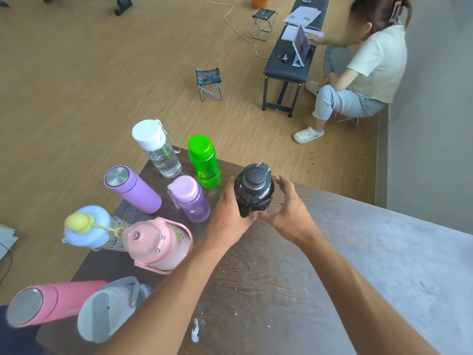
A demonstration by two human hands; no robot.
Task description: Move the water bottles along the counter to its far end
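Black bottle [254, 189] upright on desk [281, 278] near its far edge, 1 o'clock from purple bottle [190, 199]. Left hand [227, 213] grips its side; right hand [288, 210] open, fingers spread, thumb near the base. Green bottle [204, 162] at 10 o'clock.

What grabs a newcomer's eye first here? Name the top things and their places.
The black bottle stands mid-counter, between the left hand and the right hand; the left touches it, the right is open beside it. Left of it, coloured bottles crowd the counter's edge, the green bottle brightest at the far end.
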